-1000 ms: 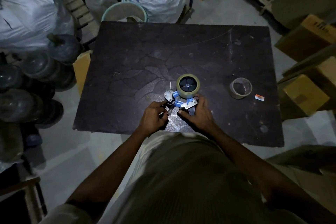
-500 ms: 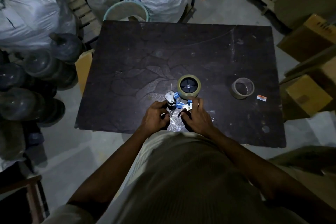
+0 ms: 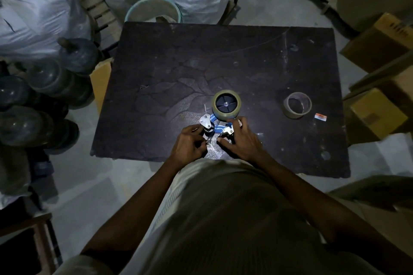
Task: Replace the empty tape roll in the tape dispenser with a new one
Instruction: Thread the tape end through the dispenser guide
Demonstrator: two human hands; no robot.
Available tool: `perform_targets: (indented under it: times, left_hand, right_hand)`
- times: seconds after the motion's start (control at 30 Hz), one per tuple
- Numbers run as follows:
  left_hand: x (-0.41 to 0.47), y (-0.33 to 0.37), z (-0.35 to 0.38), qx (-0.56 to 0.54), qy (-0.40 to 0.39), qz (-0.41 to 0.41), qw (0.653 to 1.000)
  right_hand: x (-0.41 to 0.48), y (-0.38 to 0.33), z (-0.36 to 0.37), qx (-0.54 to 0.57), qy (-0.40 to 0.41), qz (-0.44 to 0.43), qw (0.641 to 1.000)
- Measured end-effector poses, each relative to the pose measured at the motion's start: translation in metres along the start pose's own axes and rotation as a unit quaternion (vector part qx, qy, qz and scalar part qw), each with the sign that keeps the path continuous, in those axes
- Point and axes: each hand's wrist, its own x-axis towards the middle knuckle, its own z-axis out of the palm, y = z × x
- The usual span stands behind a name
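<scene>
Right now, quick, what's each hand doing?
Left hand: closed, fingers pinched at the roller end of the tape dispenser; what it pinches cannot be told.
Right hand: closed on the tape dispenser beside the new tape roll.

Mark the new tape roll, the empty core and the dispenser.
new tape roll (image 3: 237, 111): head view, outer tape band.
empty core (image 3: 287, 111): head view, left wall.
dispenser (image 3: 217, 129): head view, blue frame.

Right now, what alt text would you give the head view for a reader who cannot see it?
Both hands, left hand and right hand, work at a blue tape dispenser carrying a full tape roll on a dark table. An empty tape core stands apart to the right.
</scene>
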Motion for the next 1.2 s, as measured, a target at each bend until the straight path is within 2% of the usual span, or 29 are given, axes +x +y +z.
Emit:
perform_targets:
  times: [0.37, 0.47, 0.57, 0.63, 0.7, 0.73, 0.8, 0.83, 0.87, 0.97, 1.07, 1.1, 1.13, 1.2]
  left_hand:
    - [0.003, 0.002, -0.001, 0.009, 0.002, 0.018, 1.0]
    - [0.002, 0.002, 0.001, 0.014, 0.001, 0.008, 1.0]
    - [-0.002, 0.001, 0.002, 0.014, 0.021, -0.034, 0.999]
    - [-0.007, 0.003, -0.003, -0.032, 0.027, -0.115, 0.993]
    - [-0.006, 0.007, -0.008, -0.131, 0.008, -0.248, 0.96]
    - [-0.004, 0.007, -0.01, -0.197, 0.008, -0.318, 0.928]
    - [0.002, 0.004, -0.014, -0.344, -0.007, -0.445, 0.827]
    - [0.004, 0.002, -0.017, -0.404, -0.043, -0.493, 0.77]
    - [0.007, 0.0, -0.019, -0.433, -0.091, -0.522, 0.729]
    - [0.014, -0.002, -0.015, -0.464, -0.176, -0.543, 0.677]
    - [0.022, 0.005, -0.006, -0.523, -0.183, -0.526, 0.646]
    - [0.023, 0.008, -0.004, -0.54, -0.18, -0.524, 0.634]
    - [0.024, 0.009, -0.001, -0.551, -0.178, -0.528, 0.622]
    - [0.024, 0.008, 0.003, -0.559, -0.159, -0.542, 0.607]
  right_hand:
    - [0.001, -0.011, 0.011, 0.007, 0.081, 0.117, 0.99]
    - [0.001, -0.012, 0.008, 0.034, 0.069, 0.129, 0.989]
    - [0.003, -0.005, 0.002, 0.092, 0.053, 0.156, 0.982]
    - [0.001, 0.004, -0.001, 0.137, 0.041, 0.2, 0.969]
    - [0.0, 0.012, -0.004, 0.217, 0.016, 0.257, 0.942]
    - [-0.001, 0.015, -0.006, 0.265, -0.002, 0.279, 0.923]
    - [-0.002, 0.015, -0.012, 0.343, -0.053, 0.301, 0.888]
    - [-0.003, 0.012, -0.016, 0.366, -0.08, 0.302, 0.877]
    - [-0.004, 0.01, -0.018, 0.376, -0.101, 0.3, 0.871]
    - [0.0, 0.005, -0.025, 0.405, -0.17, 0.307, 0.845]
    - [0.008, 0.0, -0.027, 0.516, -0.297, 0.316, 0.739]
    - [0.009, 0.0, -0.026, 0.537, -0.317, 0.31, 0.718]
    - [0.01, 0.001, -0.024, 0.54, -0.321, 0.311, 0.713]
    - [0.012, 0.004, -0.024, 0.516, -0.316, 0.319, 0.73]
